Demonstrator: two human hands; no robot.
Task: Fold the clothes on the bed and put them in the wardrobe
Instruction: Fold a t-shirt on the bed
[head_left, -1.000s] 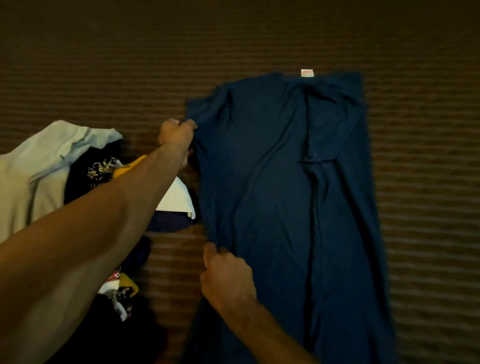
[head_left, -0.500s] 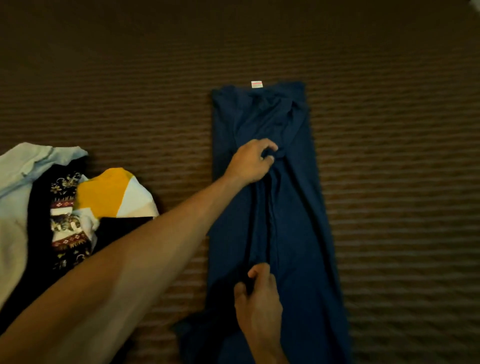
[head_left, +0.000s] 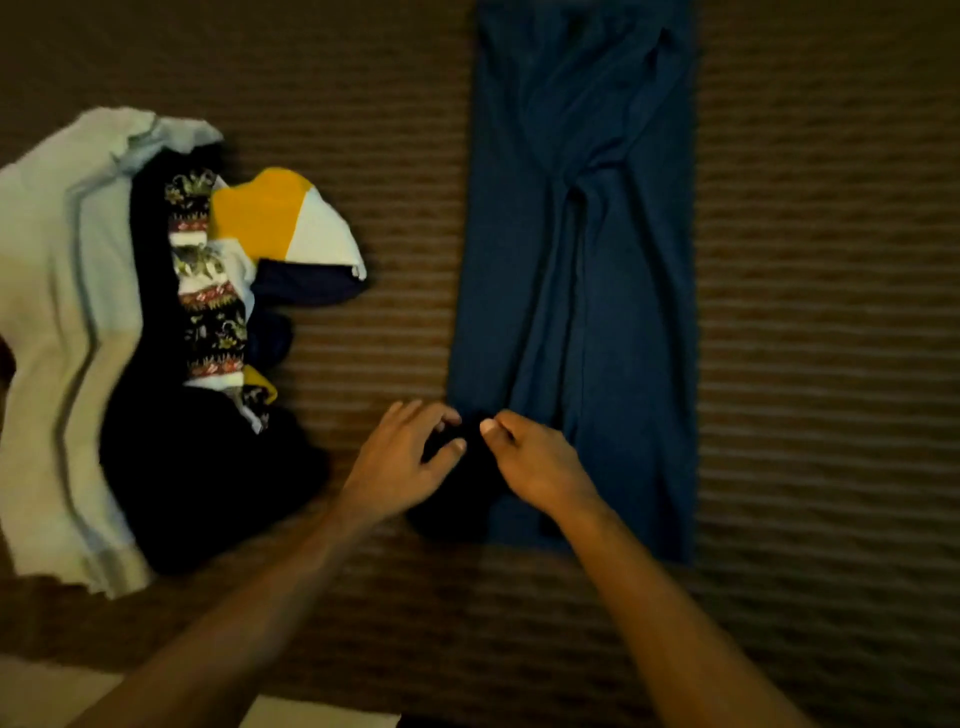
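A navy blue shirt (head_left: 582, 270) lies on the bed, folded lengthwise into a long narrow strip. A dark bunch of its fabric (head_left: 462, 483) sticks out at the strip's lower left corner. My right hand (head_left: 535, 457) pinches the shirt's left edge just above that bunch, thumb against curled fingers. My left hand (head_left: 405, 457) is beside it, its loosely curved fingertips and thumb touching the same edge without a firm hold that I can see. The shirt's top runs out of view.
The bed has a brown striped cover (head_left: 821, 364). A heap of unfolded clothes lies at the left: a pale green garment (head_left: 52, 312), a dark patterned one (head_left: 208, 306) and a yellow-and-white one (head_left: 280, 218). The bed's near edge is at the bottom left.
The shirt's left side was folded over into a narrow strip. My left hand came down from the upper part to the lower left corner, beside my right hand. The view shifted nearer.
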